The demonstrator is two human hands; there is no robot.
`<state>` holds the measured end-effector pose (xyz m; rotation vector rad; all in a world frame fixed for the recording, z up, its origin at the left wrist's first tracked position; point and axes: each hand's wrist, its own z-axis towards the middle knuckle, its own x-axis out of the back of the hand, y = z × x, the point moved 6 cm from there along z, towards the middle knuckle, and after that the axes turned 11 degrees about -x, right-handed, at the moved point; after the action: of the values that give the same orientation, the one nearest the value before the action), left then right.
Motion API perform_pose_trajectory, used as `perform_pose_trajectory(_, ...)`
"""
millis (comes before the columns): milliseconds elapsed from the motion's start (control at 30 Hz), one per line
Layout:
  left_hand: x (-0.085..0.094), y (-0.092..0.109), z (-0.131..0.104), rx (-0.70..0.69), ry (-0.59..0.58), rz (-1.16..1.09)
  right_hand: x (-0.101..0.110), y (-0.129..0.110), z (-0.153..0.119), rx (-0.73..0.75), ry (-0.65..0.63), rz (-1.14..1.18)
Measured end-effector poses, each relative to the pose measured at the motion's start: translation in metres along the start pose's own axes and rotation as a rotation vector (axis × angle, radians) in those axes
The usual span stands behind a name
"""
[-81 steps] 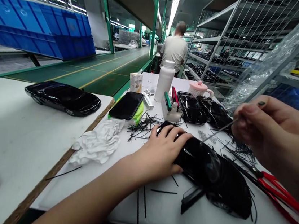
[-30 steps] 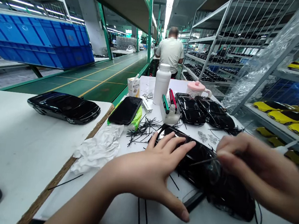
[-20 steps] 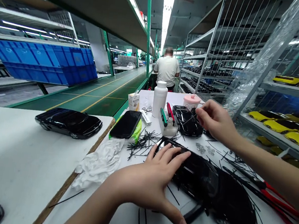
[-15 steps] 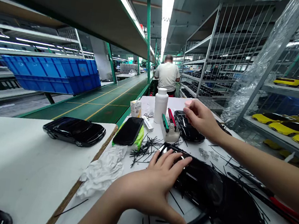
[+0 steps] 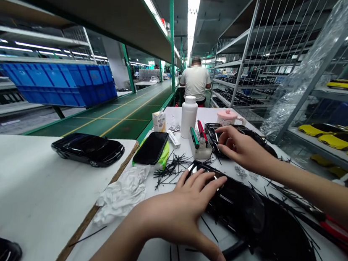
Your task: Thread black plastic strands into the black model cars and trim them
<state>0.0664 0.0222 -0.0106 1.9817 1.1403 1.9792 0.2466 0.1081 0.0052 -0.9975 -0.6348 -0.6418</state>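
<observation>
A glossy black model car (image 5: 246,211) lies at an angle on the white tabletop, a dark door-like flap (image 5: 235,249) standing out from its near side. My left hand (image 5: 183,208) is spread wide: its fingertips rest on the car's far-left end and its thumb reaches the tip of the flap. Over a second black car body or chassis (image 5: 213,132) hovers my right hand (image 5: 238,147), fingers bent and thumb apart; I make out nothing between them. Small clear or silvery bits (image 5: 240,171) lie between the two cars.
Black thin strips (image 5: 172,166), a phone (image 5: 151,148), crumpled tissue (image 5: 125,190), a white bottle (image 5: 188,117), a pen holder (image 5: 201,151) and a pink-lidded cup (image 5: 227,116) surround the work. Another black car (image 5: 89,149) stands on the left board. A person (image 5: 195,82) sits ahead.
My right hand has come down and slightly right, its fingers loosening from a pinch and uncovering the pink-lidded cup. My left hand keeps its place on the car; the view has shifted a little.
</observation>
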Motion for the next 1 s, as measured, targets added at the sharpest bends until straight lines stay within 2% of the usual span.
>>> perform_pose_trajectory(233, 0.002, 0.006, 0.003, 0.022, -0.016, -0.002, 0.031, 0.006, -0.101, -0.024, -0.049, -0.104)
perform_pose_trajectory(333, 0.002, 0.004, 0.003, 0.052, 0.021, -0.004, 0.034, 0.006, -0.133, -0.037, -0.055, -0.152)
perform_pose_trajectory(400, 0.001, -0.005, 0.0, 0.089, 0.07, 0.01, 0.03, 0.003, -0.148, -0.07, -0.103, -0.152)
perform_pose_trajectory(467, -0.004, -0.019, -0.002, 0.087, 0.099, 0.038, 0.022, -0.001, -0.157, -0.095, -0.171, -0.137)
perform_pose_trajectory(533, -0.008, -0.03, -0.002, 0.027, 0.144, 0.072, 0.014, -0.002, -0.162, -0.127, -0.216, -0.129)
perform_pose_trajectory(667, -0.012, -0.046, -0.007, 0.023, 0.142, 0.154, 0.003, 0.002, -0.169, -0.19, -0.231, -0.136)
perform_pose_trajectory(1000, -0.005, -0.044, -0.008, 0.081, 0.107, 0.139, 0.0, 0.011, -0.184, -0.204, -0.125, -0.128)
